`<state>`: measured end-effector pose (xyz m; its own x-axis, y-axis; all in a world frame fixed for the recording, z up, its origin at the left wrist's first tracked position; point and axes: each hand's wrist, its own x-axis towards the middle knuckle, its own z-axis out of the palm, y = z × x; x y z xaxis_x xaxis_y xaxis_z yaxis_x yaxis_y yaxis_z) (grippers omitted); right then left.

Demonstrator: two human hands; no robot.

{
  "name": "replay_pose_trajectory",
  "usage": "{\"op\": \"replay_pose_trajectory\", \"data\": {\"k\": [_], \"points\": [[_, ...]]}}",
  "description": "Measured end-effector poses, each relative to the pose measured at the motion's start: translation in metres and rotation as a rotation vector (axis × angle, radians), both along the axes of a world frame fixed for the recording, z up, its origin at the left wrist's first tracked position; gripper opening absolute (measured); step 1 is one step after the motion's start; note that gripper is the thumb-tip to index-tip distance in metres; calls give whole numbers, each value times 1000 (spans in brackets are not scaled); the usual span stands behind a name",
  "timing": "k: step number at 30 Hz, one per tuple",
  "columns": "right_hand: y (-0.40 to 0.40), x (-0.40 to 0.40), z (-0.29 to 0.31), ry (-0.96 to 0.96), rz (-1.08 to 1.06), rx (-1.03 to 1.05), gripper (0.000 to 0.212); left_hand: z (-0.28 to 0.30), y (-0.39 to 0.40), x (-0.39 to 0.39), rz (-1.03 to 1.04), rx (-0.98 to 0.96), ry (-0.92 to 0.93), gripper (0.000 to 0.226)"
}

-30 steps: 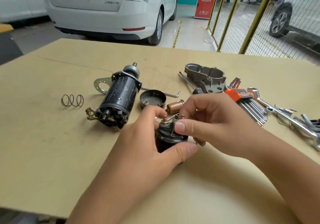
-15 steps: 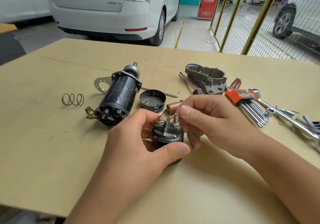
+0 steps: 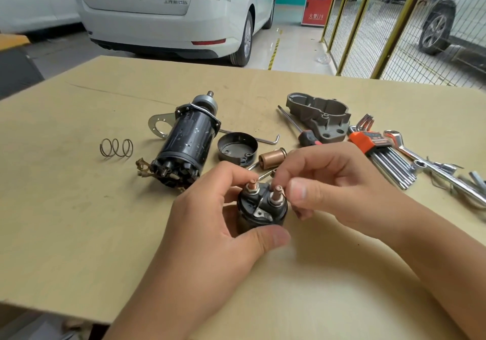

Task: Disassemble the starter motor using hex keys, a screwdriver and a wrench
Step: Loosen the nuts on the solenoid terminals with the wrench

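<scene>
A black solenoid [image 3: 260, 209] with two copper terminal studs stands upright on the table, held round its body by my left hand [image 3: 210, 224]. My right hand [image 3: 331, 184] pinches at the right stud with thumb and fingertips. Behind it lies the black starter motor body [image 3: 185, 145], brush end toward me. A round dark end cap [image 3: 236, 147], a copper plunger [image 3: 272, 157] and a grey cast housing [image 3: 319, 114] lie behind my hands. An orange-holdered hex key set [image 3: 378, 153], a screwdriver [image 3: 302, 132] and wrenches [image 3: 431, 166] are at the right.
A coil spring [image 3: 116, 148] lies at the left, and a single loose hex key [image 3: 263, 139] behind the end cap. The cardboard-covered table [image 3: 79, 221] ends close in front of me. Beyond it stand a white car [image 3: 171, 13] and a yellow mesh fence [image 3: 381, 32].
My right thumb has lifted off the solenoid top, baring both studs, and its fingers now pinch the right stud. My left hand still holds the solenoid, which sits slightly more upright.
</scene>
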<state>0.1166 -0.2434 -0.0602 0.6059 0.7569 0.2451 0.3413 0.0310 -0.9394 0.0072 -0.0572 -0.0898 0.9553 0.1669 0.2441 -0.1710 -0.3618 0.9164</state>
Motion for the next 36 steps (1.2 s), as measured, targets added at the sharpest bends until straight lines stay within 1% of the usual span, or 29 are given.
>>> {"op": "replay_pose_trajectory", "data": {"k": [2, 5, 7, 9, 11, 12, 15, 16, 20, 24, 25, 26, 28, 29, 32, 33, 36], "points": [[0, 1, 0, 26, 14, 5, 23, 0, 0, 0, 9, 7, -3, 60], [2, 3, -1, -44, -29, -38, 11, 0, 1, 0, 13, -1, 10, 58], [1, 3, -1, -100, -38, -68, 15, -1, 1, 0, 6, -6, 14, 56], [1, 1, -2, -76, -23, -62, 19, -2, 1, 1, 2, -10, 14, 56], [1, -1, -2, -40, -13, -64, 29, -2, 2, 1, -1, -15, 10, 57], [2, -1, -1, -37, -6, -65, 28, -2, 2, 1, -4, -16, 10, 57], [2, 1, 1, -16, -10, -62, 12, -2, 3, 1, -3, -11, 15, 57], [1, 2, 1, -17, -24, -74, 12, -2, 3, 1, -2, -12, 15, 57], [1, 1, -1, -35, -30, -82, 25, -3, 2, 2, -4, -10, 20, 56], [5, -3, -2, 12, -15, -48, 13, -2, 3, 2, 4, -6, 19, 56], [4, -1, -2, -1, -38, -60, 15, -2, 3, 2, 6, -7, 21, 56], [3, 0, -3, -13, -59, -73, 22, -2, 2, 2, 7, -8, 23, 56], [2, 2, -2, -3, -60, -81, 34, -1, 2, 2, 5, -2, 25, 56], [1, 1, -1, 4, -47, -84, 36, -1, 2, 2, 4, 2, 25, 56], [4, -2, 0, -29, -35, -109, 19, -1, 2, 3, 6, 1, 22, 56], [4, -1, 0, -53, -52, -115, 18, -1, 2, 3, 9, 2, 21, 56], [3, 0, 0, -64, -80, -98, 29, -1, 2, 3, 7, 7, 18, 56]]}}
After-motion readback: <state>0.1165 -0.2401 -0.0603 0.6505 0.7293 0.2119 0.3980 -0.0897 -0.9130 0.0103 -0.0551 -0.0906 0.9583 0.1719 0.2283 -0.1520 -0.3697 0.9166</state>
